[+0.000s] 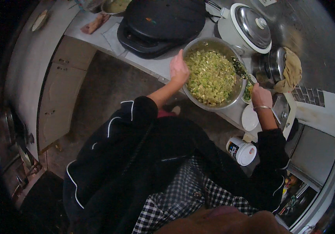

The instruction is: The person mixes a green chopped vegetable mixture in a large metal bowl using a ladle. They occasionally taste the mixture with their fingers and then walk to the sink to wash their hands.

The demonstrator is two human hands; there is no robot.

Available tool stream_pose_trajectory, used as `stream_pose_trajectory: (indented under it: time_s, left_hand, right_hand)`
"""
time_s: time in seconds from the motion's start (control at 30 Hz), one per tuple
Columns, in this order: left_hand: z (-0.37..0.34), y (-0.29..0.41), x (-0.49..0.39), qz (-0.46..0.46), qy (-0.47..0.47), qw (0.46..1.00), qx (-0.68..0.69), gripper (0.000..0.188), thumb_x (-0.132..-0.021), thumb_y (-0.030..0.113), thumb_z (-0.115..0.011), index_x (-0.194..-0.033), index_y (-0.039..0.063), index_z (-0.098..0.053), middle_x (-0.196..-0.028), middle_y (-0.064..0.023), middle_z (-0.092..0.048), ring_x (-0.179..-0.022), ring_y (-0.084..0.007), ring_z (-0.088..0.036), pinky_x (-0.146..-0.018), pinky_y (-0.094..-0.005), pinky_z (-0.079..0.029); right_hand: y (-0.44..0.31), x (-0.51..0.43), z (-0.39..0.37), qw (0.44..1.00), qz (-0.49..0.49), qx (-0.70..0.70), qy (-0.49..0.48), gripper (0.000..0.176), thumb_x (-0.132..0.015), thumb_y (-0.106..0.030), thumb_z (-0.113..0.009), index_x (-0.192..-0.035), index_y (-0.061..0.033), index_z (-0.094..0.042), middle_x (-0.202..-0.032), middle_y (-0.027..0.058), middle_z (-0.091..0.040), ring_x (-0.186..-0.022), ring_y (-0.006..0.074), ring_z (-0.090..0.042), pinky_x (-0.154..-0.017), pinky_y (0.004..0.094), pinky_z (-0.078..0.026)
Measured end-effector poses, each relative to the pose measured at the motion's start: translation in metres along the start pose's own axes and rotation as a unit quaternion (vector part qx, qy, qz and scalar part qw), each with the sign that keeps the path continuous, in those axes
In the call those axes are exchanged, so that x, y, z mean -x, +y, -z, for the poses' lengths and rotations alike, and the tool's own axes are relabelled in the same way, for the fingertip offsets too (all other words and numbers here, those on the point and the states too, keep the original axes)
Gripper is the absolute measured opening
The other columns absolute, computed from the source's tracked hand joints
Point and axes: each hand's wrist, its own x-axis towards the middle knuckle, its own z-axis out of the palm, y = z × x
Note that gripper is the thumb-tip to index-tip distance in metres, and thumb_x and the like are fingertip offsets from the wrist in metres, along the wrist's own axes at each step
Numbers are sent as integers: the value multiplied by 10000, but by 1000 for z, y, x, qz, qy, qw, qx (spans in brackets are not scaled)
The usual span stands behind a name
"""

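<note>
A wide stainless steel bowl (207, 108) rests at the counter's front edge, holding a chopped green and pale yellow vegetable mixture (211, 76). My left hand (179, 68) grips the bowl's left rim, thumb over the edge. In my right hand (261, 95) is the handle of a dark utensil (238, 67), probably a spatula or spoon. Its head is inside the bowl against the right wall, with bits of the mixture stuck to it. Right beside the bowl, partly hidden by my right hand, is a small dish of chopped greens (247, 92).
A black electric griddle (161, 26) sits left of the bowl. Behind stands a white electric cooker (237, 29) with a metal lid. A steel pot (275, 65) with a tan cloth (290, 71), a white plate (249, 117) and a lidded white bucket (242, 151) are to the right.
</note>
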Motion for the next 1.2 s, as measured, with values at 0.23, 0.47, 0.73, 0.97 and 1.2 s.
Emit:
stream_pose_trajectory:
  time_s: [0.23, 0.47, 0.73, 0.97, 1.2]
  left_hand:
    - [1, 1, -1, -32, 21, 999, -15, 497, -776, 7, -473, -1267, -49, -415, -965, -224, -564, -897, -384, -519, -813, -456, -412]
    - [0, 4, -1, 0, 15, 1000, 22, 481, -780, 4, -460, -1258, -47, -430, -977, -229, -559, -900, -398, -511, -818, -470, -409]
    - [0, -1, 0, -14, 18, 1000, 19, 483, -796, -4, -448, -1277, -40, -413, -1000, -234, -555, -918, -396, -516, -823, -461, -413]
    - [4, 2, 0, 2, -14, 1000, 4, 496, -783, -12, -469, -1273, -54, -406, -989, -227, -560, -911, -392, -507, -819, -468, -398]
    - [2, 1, -2, -32, 18, 999, 18, 504, -790, -13, -464, -1286, -62, -392, -990, -245, -548, -916, -399, -497, -837, -459, -400]
  right_hand:
    - [-49, -67, -28, 994, 9, -79, -70, 214, -842, -119, -480, -871, -35, -675, -923, 190, -668, -847, 343, -664, -720, 424, -535]
    - [-80, -26, 4, 995, 89, -49, -17, 221, -835, -112, -482, -956, 11, -621, -771, 196, -668, -707, 296, -680, -583, 392, -541]
    - [-24, 29, 34, 982, 185, -26, 26, 228, -840, -126, -478, -1031, -39, -568, -706, 135, -629, -632, 308, -645, -530, 419, -522]
    - [-4, -76, 26, 996, 71, -51, 4, 321, -949, -266, -390, -989, -40, -614, -882, 166, -653, -765, 357, -645, -701, 448, -520]
    - [-63, -160, 40, 969, 247, -8, -15, 349, -925, -289, -422, -932, -59, -684, -964, 147, -670, -898, 323, -647, -771, 406, -522]
